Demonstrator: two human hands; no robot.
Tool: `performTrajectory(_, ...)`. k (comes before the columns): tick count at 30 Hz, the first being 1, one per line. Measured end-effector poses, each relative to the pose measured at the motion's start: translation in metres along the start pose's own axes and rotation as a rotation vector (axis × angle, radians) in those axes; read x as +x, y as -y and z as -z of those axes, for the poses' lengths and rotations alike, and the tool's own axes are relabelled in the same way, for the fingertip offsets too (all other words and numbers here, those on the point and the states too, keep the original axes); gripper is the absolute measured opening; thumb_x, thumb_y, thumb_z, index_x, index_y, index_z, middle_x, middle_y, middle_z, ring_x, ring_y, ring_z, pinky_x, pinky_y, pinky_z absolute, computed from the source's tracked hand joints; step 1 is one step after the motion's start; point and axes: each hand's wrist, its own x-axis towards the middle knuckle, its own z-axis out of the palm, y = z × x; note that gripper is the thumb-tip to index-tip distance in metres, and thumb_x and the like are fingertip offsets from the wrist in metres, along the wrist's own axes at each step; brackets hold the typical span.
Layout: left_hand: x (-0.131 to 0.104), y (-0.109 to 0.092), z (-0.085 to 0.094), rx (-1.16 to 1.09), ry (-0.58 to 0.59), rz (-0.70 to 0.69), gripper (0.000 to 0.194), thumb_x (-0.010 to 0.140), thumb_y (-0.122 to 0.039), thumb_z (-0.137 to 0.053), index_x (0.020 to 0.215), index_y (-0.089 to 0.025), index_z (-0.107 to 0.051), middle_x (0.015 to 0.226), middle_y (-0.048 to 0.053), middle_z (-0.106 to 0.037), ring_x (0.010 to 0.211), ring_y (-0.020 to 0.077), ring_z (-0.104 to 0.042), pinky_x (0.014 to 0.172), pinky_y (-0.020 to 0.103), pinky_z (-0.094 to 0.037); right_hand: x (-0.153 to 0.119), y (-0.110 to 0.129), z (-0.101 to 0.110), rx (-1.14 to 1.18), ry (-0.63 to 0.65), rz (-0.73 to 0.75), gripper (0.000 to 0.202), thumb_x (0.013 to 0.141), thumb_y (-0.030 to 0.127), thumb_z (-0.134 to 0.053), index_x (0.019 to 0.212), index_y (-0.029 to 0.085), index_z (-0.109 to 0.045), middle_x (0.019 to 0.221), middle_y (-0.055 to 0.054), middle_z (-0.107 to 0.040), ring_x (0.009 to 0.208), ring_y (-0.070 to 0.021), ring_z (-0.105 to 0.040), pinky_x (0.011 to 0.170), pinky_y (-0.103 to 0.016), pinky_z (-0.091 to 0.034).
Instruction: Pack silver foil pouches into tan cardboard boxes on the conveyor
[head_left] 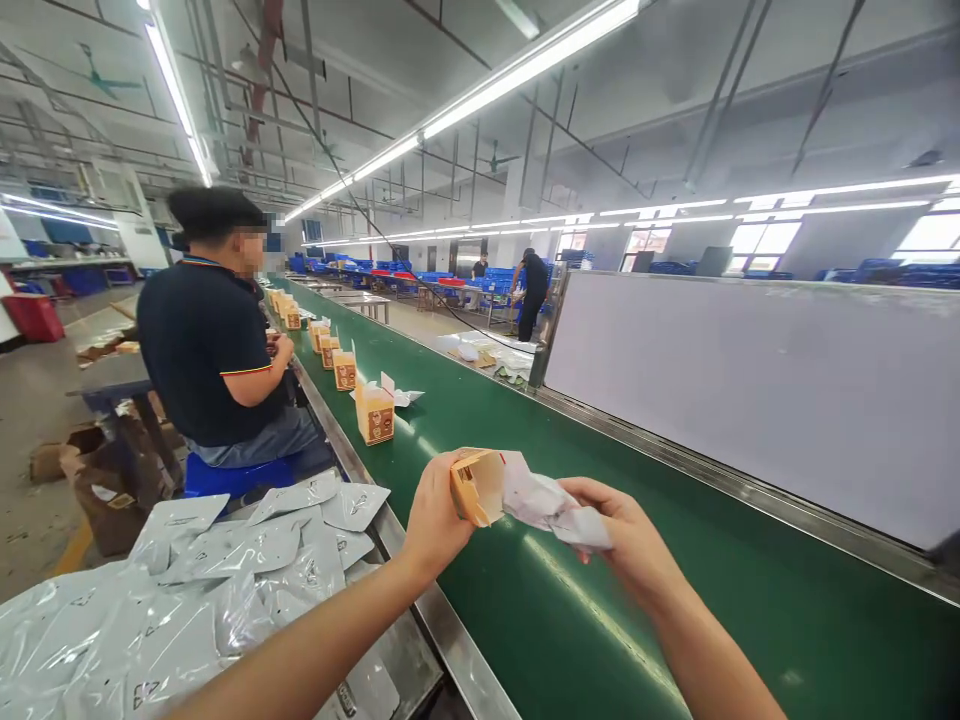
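My left hand (pixel 439 510) grips a small orange-and-brown carton (pixel 469 492), tilted on its side with its open end facing right. Pinched in my right hand (pixel 619 535) is a crumpled white pouch (pixel 559 508), whose left end meets the carton's mouth and white flap. Both hands are over the green conveyor belt (pixel 570 610). On the belt beyond them stands an upright open carton (pixel 375 412), with a silvery packet (pixel 407 398) lying just behind it.
Many silvery-white pouches (pixel 240 545) are heaped at the lower left beside the metal belt edge (pixel 465 640). Several more cartons (pixel 345 368) line the belt farther off. A seated person (pixel 217 340) is at the left. A pale panel (pixel 750 400) borders the belt's right side.
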Motion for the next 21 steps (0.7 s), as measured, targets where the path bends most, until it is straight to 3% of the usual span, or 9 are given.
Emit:
performTrajectory(4, 0.001, -0.014, -0.007, 0.204, -0.025, -0.328, 0.065, 0.064, -0.005, -0.058, 0.123, -0.020, -0.036, 0.126, 0.013, -0.051, 0.119, 0.0298, -0.048, 0.096, 0.048, -0.042, 0.002, -0.010, -0.015, -0.549, -0.313, -0.004, 0.030, 0.069, 0.040, -0.052, 0.088, 0.018, -0.060, 0.074, -0.006, -0.061, 0.064, -0.0220, -0.055, 0.058, -0.035, -0.044)
performTrajectory(6, 0.002, -0.021, -0.016, 0.290, -0.010, -0.429, 0.057, 0.067, -0.001, -0.051, 0.120, -0.019, -0.039, 0.118, 0.012, -0.056, 0.110, 0.0283, -0.054, 0.092, 0.047, -0.044, 0.006, -0.020, -0.026, -0.620, -0.438, 0.061, 0.033, 0.070, 0.038, -0.049, 0.095, 0.017, -0.056, 0.087, -0.011, -0.060, 0.077, -0.0264, -0.056, 0.070, -0.041, -0.044)
performTrajectory(8, 0.002, -0.026, -0.026, 0.286, 0.030, -0.467, 0.050, 0.070, -0.001, -0.046, 0.116, -0.019, -0.042, 0.109, 0.010, -0.060, 0.100, 0.0257, -0.058, 0.089, 0.046, -0.045, 0.008, -0.032, -0.037, -0.645, -0.437, 0.129, 0.035, 0.073, 0.039, -0.045, 0.099, 0.017, -0.055, 0.100, -0.013, -0.058, 0.087, -0.0269, -0.056, 0.077, -0.042, -0.044)
performTrajectory(11, 0.001, -0.024, -0.041, 0.158, 0.102, -0.329, 0.041, 0.073, -0.006, -0.048, 0.111, -0.019, -0.044, 0.105, 0.009, -0.060, 0.097, 0.0240, -0.058, 0.087, 0.043, -0.048, 0.013, -0.053, -0.043, -0.621, -0.311, 0.188, 0.036, 0.077, 0.038, -0.043, 0.104, 0.019, -0.057, 0.108, -0.011, -0.058, 0.096, -0.0230, -0.056, 0.084, -0.037, -0.045)
performTrajectory(14, 0.002, -0.006, -0.047, 0.032, 0.251, -0.171, 0.044, 0.071, -0.009, -0.053, 0.112, -0.019, -0.045, 0.111, 0.010, -0.056, 0.103, 0.0236, -0.056, 0.088, 0.040, -0.050, 0.023, -0.074, -0.035, -0.578, -0.214, 0.163, 0.034, 0.075, 0.033, -0.045, 0.102, 0.019, -0.061, 0.105, -0.008, -0.062, 0.095, -0.0213, -0.058, 0.086, -0.035, -0.044)
performTrajectory(18, 0.012, 0.029, -0.044, 0.022, 0.481, -0.053, 0.078, 0.057, -0.012, -0.069, 0.128, -0.016, -0.038, 0.133, 0.016, -0.042, 0.128, 0.0297, -0.039, 0.107, 0.049, -0.035, 0.038, -0.090, -0.015, -0.503, -0.190, 0.053, 0.027, 0.069, 0.026, -0.049, 0.090, 0.020, -0.065, 0.088, -0.004, -0.067, 0.080, -0.0198, -0.060, 0.077, -0.033, -0.046)
performTrajectory(21, 0.029, 0.051, -0.050, -0.015, 0.585, 0.032, 0.099, 0.049, -0.008, -0.074, 0.137, -0.016, -0.030, 0.144, 0.018, -0.030, 0.135, 0.0320, -0.029, 0.111, 0.051, -0.028, 0.040, -0.088, 0.001, -0.421, -0.236, -0.005, 0.026, 0.070, 0.027, -0.049, 0.088, 0.019, -0.066, 0.087, -0.004, -0.067, 0.078, -0.0193, -0.059, 0.074, -0.032, -0.046)
